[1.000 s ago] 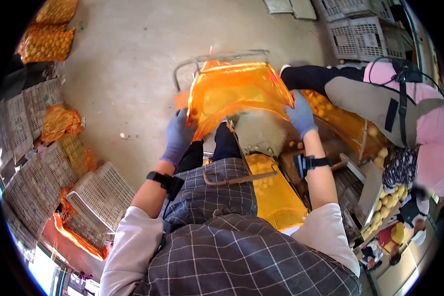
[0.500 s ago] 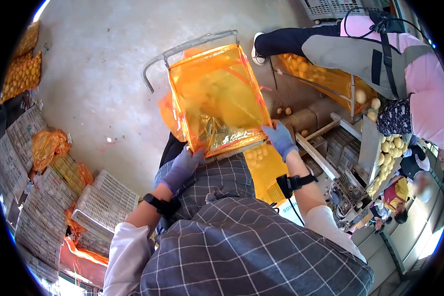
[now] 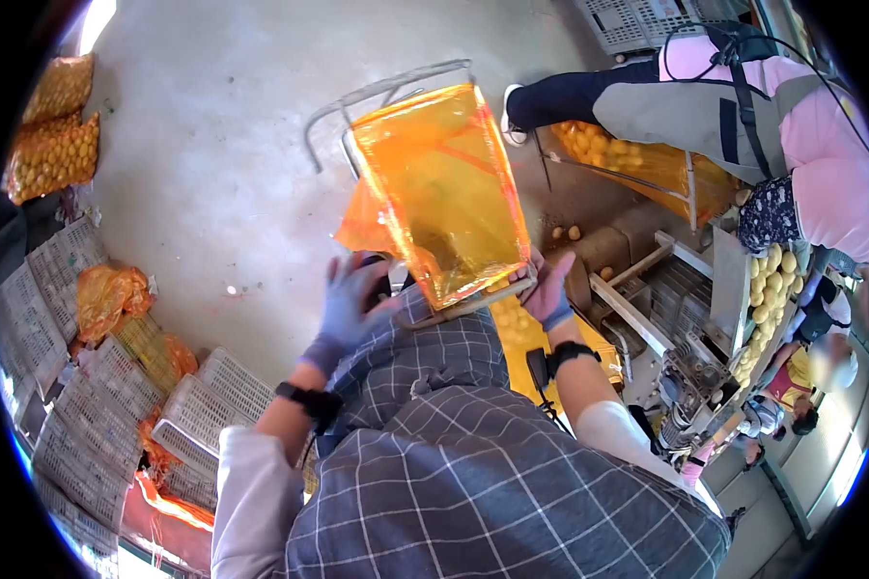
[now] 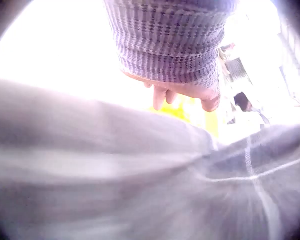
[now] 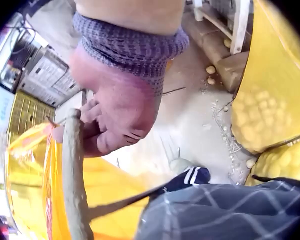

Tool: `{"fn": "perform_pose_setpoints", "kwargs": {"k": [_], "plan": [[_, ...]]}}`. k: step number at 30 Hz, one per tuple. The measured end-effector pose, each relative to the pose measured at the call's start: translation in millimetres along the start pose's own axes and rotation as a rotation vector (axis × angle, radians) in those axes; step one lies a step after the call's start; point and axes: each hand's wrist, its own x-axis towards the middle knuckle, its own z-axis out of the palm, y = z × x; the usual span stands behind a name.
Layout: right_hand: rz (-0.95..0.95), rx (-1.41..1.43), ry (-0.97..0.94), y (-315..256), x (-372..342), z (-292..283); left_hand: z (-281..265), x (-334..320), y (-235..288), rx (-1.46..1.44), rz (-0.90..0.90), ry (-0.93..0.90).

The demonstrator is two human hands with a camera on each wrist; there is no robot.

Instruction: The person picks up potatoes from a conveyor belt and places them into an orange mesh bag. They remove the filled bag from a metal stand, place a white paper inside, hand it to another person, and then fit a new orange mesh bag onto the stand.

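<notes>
1. Orange bag (image 3: 444, 183), stretched on a frame (image 5: 74, 175), its long axis pointing away from the wearer.
2. Right hand (image 3: 548, 289), nearer, at its near-right corner: fingers bent, grip unclear.
3. Left hand (image 3: 350, 307) apart, fingers spread.

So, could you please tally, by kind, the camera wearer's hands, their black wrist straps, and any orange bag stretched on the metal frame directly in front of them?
Hands (left hand, right hand): 2
Black wrist straps: 2
Orange bag on the frame: 1
Total: 5
</notes>
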Motion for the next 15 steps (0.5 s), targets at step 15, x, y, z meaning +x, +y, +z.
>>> {"fn": "perform_pose_setpoints", "kwargs": {"k": [15], "plan": [[-0.339, -0.541, -0.122, 82.8, -13.1, 45.7, -43.0, -328.1, -209.8, 0.027, -0.876, -0.049]]}}
